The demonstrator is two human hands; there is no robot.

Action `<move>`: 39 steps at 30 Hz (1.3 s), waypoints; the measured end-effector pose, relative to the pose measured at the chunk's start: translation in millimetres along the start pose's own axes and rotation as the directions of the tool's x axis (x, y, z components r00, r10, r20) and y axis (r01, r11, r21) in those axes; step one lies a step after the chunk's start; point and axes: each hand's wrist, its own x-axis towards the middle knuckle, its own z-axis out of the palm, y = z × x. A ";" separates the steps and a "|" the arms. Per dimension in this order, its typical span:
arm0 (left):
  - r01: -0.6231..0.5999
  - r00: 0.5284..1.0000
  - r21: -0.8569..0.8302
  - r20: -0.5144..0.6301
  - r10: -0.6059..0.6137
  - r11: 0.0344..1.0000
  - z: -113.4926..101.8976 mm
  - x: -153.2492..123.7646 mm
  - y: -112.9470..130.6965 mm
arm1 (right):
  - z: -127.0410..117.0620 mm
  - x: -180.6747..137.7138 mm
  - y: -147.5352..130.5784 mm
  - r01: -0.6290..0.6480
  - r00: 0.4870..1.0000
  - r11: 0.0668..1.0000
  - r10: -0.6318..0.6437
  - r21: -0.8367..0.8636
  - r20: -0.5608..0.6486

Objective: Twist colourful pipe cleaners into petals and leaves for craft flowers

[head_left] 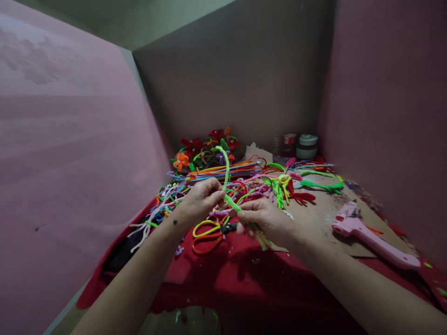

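A bright green pipe cleaner stem (227,173) runs between my two hands; its upper end rises and curls over to the left. My left hand (206,193) pinches it at mid-length, thumb against fingers. Lower down, my right hand (260,215) has its fingers closed on the same stem. Green ends (261,239) hang below the right hand, partly hidden by it. Just under the hands lie scissors (207,237) with yellow and orange-red handles, their dark blades partly behind my right fingers.
Loose pipe cleaners (167,200) cover the table's left and middle. Fuzzy flowers (209,144) stand at the back. On the right, a pink glue gun-like tool (377,239) rests on brown cardboard (314,218). A lidded container (307,146) is near the back wall. Red cloth (237,279) covers the front.
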 end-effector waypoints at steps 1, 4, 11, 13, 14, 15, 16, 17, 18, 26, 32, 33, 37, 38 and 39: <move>-0.018 1.000 0.031 0.021 0.018 0.999 -0.3 2.4 -1.2 | -1.3 1.1 1.9 -0.001 1.000 0.998 0.000 -0.055 -0.021; -0.112 0.992 0.150 0.070 0.102 0.982 1.8 10.6 -5.4 | -3.8 4.8 6.9 -0.003 0.996 0.964 -0.021 -0.268 -0.085; -0.206 0.978 0.297 0.077 0.192 0.933 19.9 29.7 -22.9 | -7.8 0.2 12.7 -0.225 0.968 0.942 0.186 -0.249 -0.171; -0.206 0.978 0.269 0.078 0.192 0.941 24.1 32.9 -26.9 | -11.9 -6.0 13.2 -0.266 0.957 0.928 0.222 -0.262 -0.185; -0.203 0.979 0.262 0.076 0.189 0.943 25.6 33.9 -28.5 | -14.6 -9.3 12.9 -0.285 0.953 0.916 0.241 -0.281 -0.182; -0.197 0.980 0.256 0.074 0.184 0.946 26.6 34.4 -30.0 | -17.4 -12.5 12.0 -0.289 0.954 0.902 0.245 -0.320 -0.171; -0.190 0.982 0.245 0.073 0.177 0.951 27.2 34.6 -31.4 | -20.0 -15.2 10.4 -0.270 0.962 0.885 0.229 -0.379 -0.150; -0.181 0.983 0.225 0.069 0.170 0.957 27.3 34.3 -32.8 | -22.2 -17.2 8.3 -0.221 0.975 0.857 0.182 -0.465 -0.128; -0.171 0.985 0.197 0.064 0.162 0.965 27.2 33.7 -34.1 | -23.7 -18.1 5.7 -0.144 0.987 0.814 0.077 -0.562 -0.141; -0.169 0.974 -0.005 0.149 0.168 0.986 25.4 24.5 -36.3 | -9.7 5.3 -10.2 0.159 0.656 -0.171 -0.717 -0.972 0.234; -0.110 0.966 -0.120 0.223 0.135 0.987 22.8 21.1 -33.6 | -8.5 20.8 -7.1 0.150 0.737 -0.116 -0.648 -0.982 0.190; -0.098 0.966 -0.143 0.226 0.129 0.985 22.3 20.4 -32.8 | -8.3 21.2 -7.2 0.154 0.739 -0.061 -0.656 -0.986 0.156; -0.033 0.979 -0.213 0.191 0.075 0.976 22.6 17.8 -28.8 | -2.0 17.0 -9.0 0.146 0.806 0.177 -0.591 -0.973 0.013; -0.005 0.982 -0.235 0.183 0.049 0.972 23.5 17.4 -27.9 | 0.6 15.1 -8.9 0.122 0.824 0.239 -0.565 -0.963 -0.035; 0.023 0.984 -0.258 0.176 0.023 0.966 25.0 17.2 -27.4 | 3.3 13.1 -8.5 0.092 0.836 0.297 -0.541 -0.951 -0.088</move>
